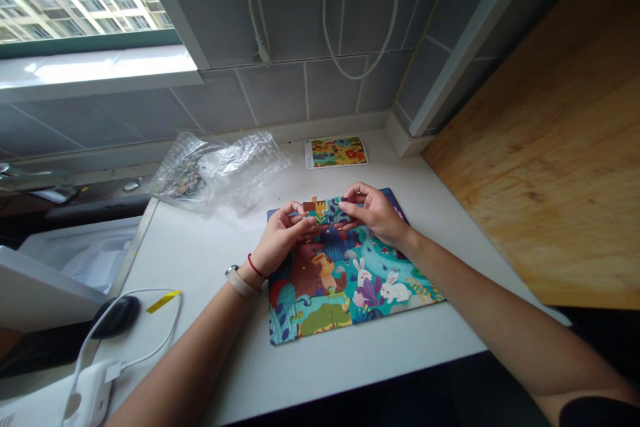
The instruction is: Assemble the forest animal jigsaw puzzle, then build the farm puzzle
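Note:
Raised over the upper part of a colourful picture board (370, 273), two joined jigsaw pieces (326, 211) are held between my hands. My left hand (287, 230) pinches the brown and orange piece on the left side. The blue-green leafy piece on the right is pinched by my right hand (373, 210). White rabbits, a brown animal and plants are printed on the board. At its lower left, several jigsaw pieces (323, 313) with green and yellow print lie on it. My hands cover part of the board's upper area.
Clear plastic bags (215, 170), one with small pieces inside, lie at the back left. A picture card (336, 152) lies near the wall. A white power bank (75, 397) with a cable, a black mouse-like object (117, 317) and a yellow strip (164, 301) are at the left.

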Motion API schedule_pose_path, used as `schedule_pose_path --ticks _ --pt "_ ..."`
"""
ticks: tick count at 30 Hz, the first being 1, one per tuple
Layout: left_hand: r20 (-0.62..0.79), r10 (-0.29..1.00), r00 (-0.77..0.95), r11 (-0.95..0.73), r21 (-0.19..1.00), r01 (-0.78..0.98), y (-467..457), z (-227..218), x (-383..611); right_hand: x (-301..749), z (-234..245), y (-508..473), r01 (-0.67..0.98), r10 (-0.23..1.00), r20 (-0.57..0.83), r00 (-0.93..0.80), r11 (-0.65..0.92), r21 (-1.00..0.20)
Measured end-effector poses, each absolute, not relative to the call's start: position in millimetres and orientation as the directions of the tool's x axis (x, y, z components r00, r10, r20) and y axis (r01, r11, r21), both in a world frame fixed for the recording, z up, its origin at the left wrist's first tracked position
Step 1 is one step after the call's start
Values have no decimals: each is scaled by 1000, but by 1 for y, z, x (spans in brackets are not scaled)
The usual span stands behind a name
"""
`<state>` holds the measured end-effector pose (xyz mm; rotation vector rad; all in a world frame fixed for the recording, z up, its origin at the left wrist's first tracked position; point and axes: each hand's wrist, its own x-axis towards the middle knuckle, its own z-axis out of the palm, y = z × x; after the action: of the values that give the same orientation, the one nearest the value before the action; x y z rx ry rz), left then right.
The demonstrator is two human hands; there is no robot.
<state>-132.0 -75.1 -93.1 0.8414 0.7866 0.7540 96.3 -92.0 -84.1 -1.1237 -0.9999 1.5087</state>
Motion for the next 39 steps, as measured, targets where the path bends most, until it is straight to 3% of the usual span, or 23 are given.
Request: schedule_pose_path --ticks 18,27,31,35,39 --pt "-268 820 505 429 873 -232 -75 -93 -132 97 -86 -93 -128 994 -92 -59 -99 -987" --pt "-269 813 517 440 865 -241 -73 -97 -133 98 -85 -92 -127 988 -135 -75 -143 -981" --pt "-269 823 500 424 877 -225 -73 -95 -132 105 -83 -87 -119 999 -40 34 -36 -992" --pt "-270 832 485 410 888 -210 -74 -94 -132 118 -82 -80 23 979 99 178 96 -995" --pt "-269 843 466 403 890 -215 -74 -95 -131 130 -84 -76 309 987 157 21 143 -940"
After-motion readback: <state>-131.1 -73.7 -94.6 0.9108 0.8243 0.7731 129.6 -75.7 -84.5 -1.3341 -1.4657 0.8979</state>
